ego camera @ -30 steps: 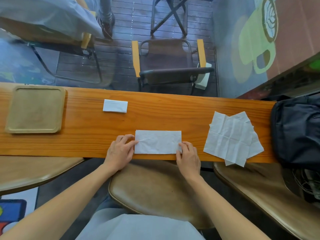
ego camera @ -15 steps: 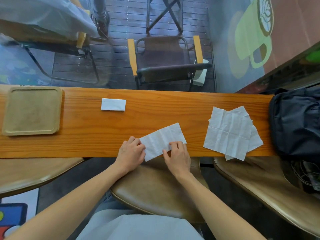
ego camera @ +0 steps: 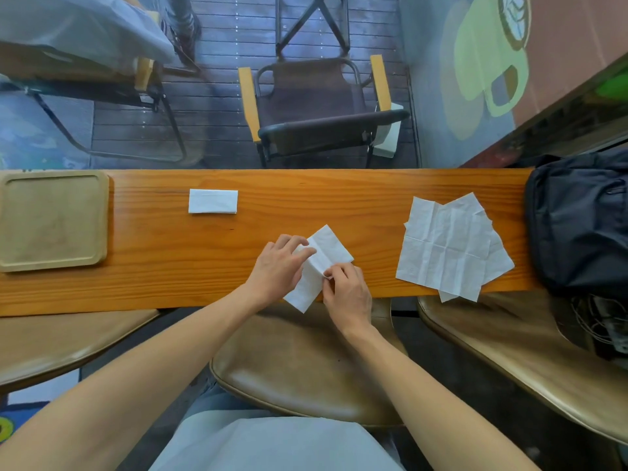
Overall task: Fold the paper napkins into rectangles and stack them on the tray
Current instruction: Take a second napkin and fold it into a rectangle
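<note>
The desk across the middle of the frame is warm orange wood with darker streaked grain. At its left end lies a pale tan tray, faintly mottled. The folded napkin at upper centre, the half-folded napkin at centre and the loose napkins at right are plain white, the loose ones crossed by crease lines. A black backpack fills the right edge. The chair at top centre is dark brown with yellow armrests. At upper right is a light green mug painting on a grey and terracotta ground.
</note>
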